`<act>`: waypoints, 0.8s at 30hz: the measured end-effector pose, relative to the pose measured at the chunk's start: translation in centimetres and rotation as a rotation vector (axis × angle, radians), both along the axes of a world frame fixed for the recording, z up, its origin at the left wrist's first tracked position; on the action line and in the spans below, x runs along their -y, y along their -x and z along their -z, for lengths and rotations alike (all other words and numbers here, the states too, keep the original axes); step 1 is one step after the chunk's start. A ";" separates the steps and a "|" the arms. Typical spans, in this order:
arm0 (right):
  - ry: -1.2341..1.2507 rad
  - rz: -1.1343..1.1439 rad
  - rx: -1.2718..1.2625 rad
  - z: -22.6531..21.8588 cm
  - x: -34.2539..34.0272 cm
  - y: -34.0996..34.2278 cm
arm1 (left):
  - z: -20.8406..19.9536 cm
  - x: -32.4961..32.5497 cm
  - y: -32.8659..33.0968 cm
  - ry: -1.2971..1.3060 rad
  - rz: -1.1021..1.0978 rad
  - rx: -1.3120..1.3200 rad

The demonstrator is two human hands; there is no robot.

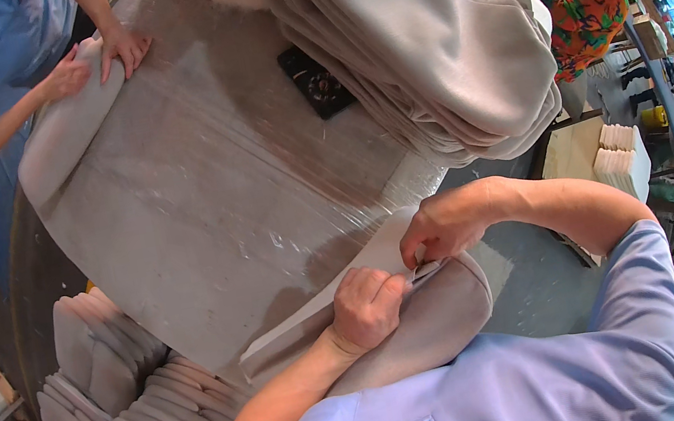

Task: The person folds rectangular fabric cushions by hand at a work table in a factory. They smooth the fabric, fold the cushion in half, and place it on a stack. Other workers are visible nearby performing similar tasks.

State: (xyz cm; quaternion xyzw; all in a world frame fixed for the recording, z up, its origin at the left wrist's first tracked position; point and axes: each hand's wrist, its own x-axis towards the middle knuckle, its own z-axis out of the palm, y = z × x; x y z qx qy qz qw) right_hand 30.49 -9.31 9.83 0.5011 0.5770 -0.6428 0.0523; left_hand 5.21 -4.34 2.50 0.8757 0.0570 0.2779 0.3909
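Nearest, the grey cushion (pixel 417 332) lay at the counter's (pixel 201 207) near edge, close against our shirt (pixel 547 376). Our left hand (pixel 369 304) was curled tight on its upper edge; our right hand (pixel 443 226) pinched the cover's fold just beside it, though the fingers hid the exact grip. We judged the step to be closing that edge, the next move calling for a steady pinch along it. Beyond, the open counter left room up to the phone (pixel 316 81) and fabric stack (pixel 423 33).
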 end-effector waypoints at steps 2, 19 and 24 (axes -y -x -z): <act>0.053 -0.065 0.017 -0.1 -0.8 0.4 | 0.2 0.1 -0.1 0.011 -0.022 0.012; -0.570 -0.054 0.259 -0.2 3.4 1.9 | -1.6 -1.7 -2.5 0.781 0.128 -0.659; -0.279 0.260 0.310 -1.5 3.0 1.3 | -0.7 -2.0 -2.9 1.048 0.181 -0.695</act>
